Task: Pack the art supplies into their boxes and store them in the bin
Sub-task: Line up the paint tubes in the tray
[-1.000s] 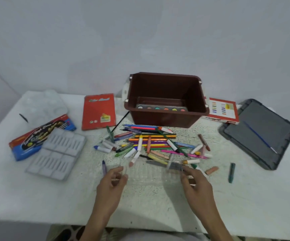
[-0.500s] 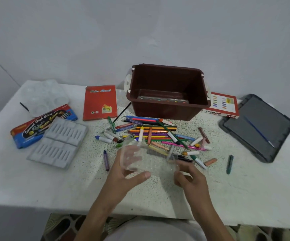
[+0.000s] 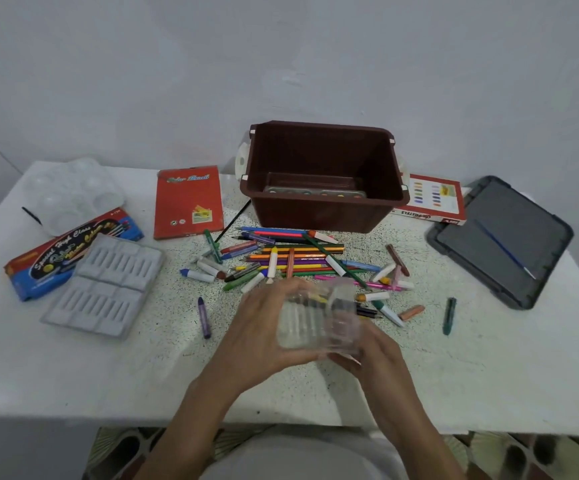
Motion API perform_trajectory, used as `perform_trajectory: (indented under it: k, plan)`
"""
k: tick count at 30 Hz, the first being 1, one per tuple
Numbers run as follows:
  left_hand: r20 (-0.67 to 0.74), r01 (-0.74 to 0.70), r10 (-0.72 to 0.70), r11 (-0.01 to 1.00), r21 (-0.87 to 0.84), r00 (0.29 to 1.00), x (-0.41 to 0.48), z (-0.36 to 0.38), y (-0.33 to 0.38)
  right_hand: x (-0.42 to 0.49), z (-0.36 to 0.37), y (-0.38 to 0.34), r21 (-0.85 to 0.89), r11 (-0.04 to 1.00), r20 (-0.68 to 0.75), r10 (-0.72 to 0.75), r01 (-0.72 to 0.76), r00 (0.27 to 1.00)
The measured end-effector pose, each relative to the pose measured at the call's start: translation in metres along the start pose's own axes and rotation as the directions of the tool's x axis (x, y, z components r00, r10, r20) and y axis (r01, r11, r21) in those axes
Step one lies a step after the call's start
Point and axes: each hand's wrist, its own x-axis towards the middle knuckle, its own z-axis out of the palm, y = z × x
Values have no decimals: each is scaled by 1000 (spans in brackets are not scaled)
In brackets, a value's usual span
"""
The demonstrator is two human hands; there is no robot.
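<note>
Your clear plastic case (image 3: 317, 322) is held off the worktop (image 3: 135, 375) at lower centre. Loose pencils, markers and crayons (image 3: 302, 250) lie scattered mid-frame, just before your open brown bin (image 3: 316, 216), upper centre.

Probably a room at home: plain pale wall (image 3: 281, 46), white table (image 3: 489, 375), patterned floor tiles (image 3: 523, 455) beneath.

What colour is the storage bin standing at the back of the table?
The bin is dark reddish brown all over; the head view, the only one, shows it plainly.
</note>
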Motion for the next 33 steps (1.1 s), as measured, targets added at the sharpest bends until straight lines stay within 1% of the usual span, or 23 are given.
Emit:
perform_trajectory:
  k: [2, 3, 4, 6, 8, 11, 13, 14, 18, 20, 22, 24, 26, 28, 31, 32, 33]
  plan:
    - [25, -96, 93, 972, 213, 995, 2, 3, -12, 1, -2, -7, 135, 990, -1, 47, -46, 999]
    - [38, -118, 112, 950, 288, 993, 2, 5, -16, 1, -3, -10, 174, 983, 10, 59, -60, 998]
    - [44, -125, 116, 932, 342, 992, 2, 6, -20, 2, -4, -11, 168, 984, 19, 51, -53, 999]
    - [51, -124, 113, 910, 397, 992, 2, 8, -24, 3, -6, -10, 115, 993, 7, 26, -26, 1000]
    - [69, -114, 94, 905, 410, 993, 1, 9, -25, 4, -8, -5, 85, 996, -36, 38, -35, 999]
    - [120, -44, -5, 915, 400, 993, -2, 5, -27, 6, -9, -1, 108, 992, -62, 79, -72, 995]
    - [151, 45, -107, 930, 365, 983, -3, -1, -29, 7, -13, 2, 124, 988, -88, 99, -88, 991]
    - [146, 92, -145, 943, 321, 979, -3, -4, -31, 8, -16, 3, 143, 985, -96, 109, -95, 989]
    - [-19, 198, -197, 978, 62, 980, -5, -11, -40, 8, -23, 5, 200, 971, -101, 156, -134, 983]
    - [-43, 232, -231, 973, 16, 972, -5, -11, -41, 8, -24, 6, 201, 969, -99, 164, -142, 981]
    - [-10, 228, -228, 971, 75, 974, -5, -8, -39, 8, -24, 8, 179, 974, -96, 158, -139, 983]
    - [62, 220, -227, 971, 96, 972, -3, -4, -33, 8, -22, 8, 149, 980, -77, 147, -134, 986]
    - [146, 232, -232, 973, 13, 962, -2, 2, -26, 8, -19, 7, 120, 985, -40, 134, -128, 990]
    - [192, 243, -227, 968, -68, 955, 0, 9, -19, 8, -16, 6, 104, 987, -7, 122, -121, 992]
    - [148, 282, -258, 944, -173, 955, 4, 19, -11, 8, -13, 5, 123, 986, 11, 110, -111, 994]
    - [122, 323, -301, 915, -244, 946, 6, 20, -8, 8, -13, 5, 133, 984, 18, 113, -115, 993]
    - [102, 375, -363, 862, -341, 926, 8, 21, -6, 8, -12, 4, 139, 983, 27, 121, -123, 992]
